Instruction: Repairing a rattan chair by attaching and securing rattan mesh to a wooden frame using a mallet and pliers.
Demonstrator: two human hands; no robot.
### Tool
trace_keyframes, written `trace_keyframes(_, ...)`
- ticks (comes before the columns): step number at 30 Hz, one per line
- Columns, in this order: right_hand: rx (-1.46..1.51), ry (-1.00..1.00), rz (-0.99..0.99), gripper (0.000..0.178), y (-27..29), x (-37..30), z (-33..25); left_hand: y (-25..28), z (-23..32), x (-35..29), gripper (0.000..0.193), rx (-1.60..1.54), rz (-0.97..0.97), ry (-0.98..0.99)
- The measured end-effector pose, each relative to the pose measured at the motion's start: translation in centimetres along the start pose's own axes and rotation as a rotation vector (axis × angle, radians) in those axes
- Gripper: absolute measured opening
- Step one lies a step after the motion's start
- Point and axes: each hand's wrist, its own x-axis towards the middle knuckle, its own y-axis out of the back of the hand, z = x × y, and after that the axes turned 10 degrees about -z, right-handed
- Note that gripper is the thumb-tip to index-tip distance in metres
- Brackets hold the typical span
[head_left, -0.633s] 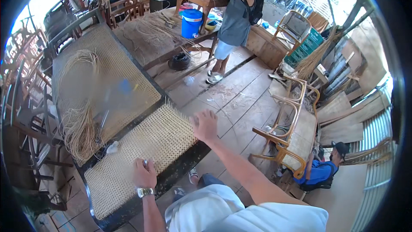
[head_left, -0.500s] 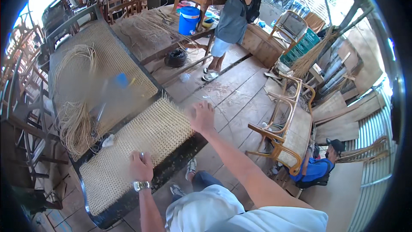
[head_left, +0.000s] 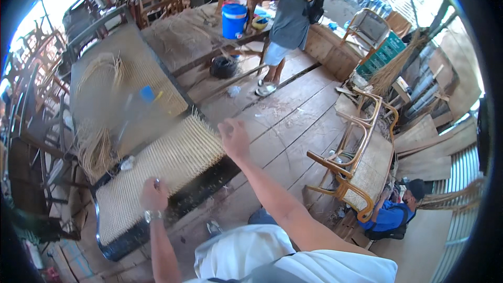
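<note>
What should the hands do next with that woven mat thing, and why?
Probably bring the right hand down onto the far edge of the woven cane panel. It hovers open just past the loose strand ends there, while the left hand is closed over the panel's near edge, apparently gripping something small. Only one side looks held, so steadying the other seems sensible.

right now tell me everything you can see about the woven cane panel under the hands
The woven cane panel is a pale straw-coloured rectangle of fine open weave, stretched on a dark frame and lying flat, slanting from lower left to upper right. Loose strand ends bristle along its far edge. The left hand rests closed on its near edge; the right hand hovers by its right corner, fingers loosely curled. A bundle of raw cane strands lies beside it.
</note>
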Motion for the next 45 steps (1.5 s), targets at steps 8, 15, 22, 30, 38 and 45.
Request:
trace_keyframes(8,0.644,-0.426,-0.191,0.019,16.1,-4.5,11.2,-0.5,-0.6,1.4,0.043,0.349,-0.057,-0.082)
trace_keyframes(15,0.213,-0.842,-0.169,0.035,28.2,-17.1,26.6,-1.6,1.5,0.6,0.031,0.177,0.209,-0.024)
trace_keyframes(22,-0.107,-0.566,-0.403,0.025,27.9,-10.9,30.7,-2.6,-0.4,0.3,0.037,0.289,0.537,0.180)
trace_keyframes(30,1.063,-0.759,-0.497,0.019,19.9,9.6,18.0,-2.2,1.1,-0.1,0.033,0.210,0.527,0.326)
trace_keyframes(38,0.900,-0.409,-1.221,0.027,8.3,14.7,8.4,-2.7,1.4,-0.7,0.031,0.230,0.717,0.494)
trace_keyframes(45,0.749,-0.101,-1.316,0.024,-8.8,20.6,-0.2,-6.0,6.6,-1.2,0.032,0.220,1.004,0.713)
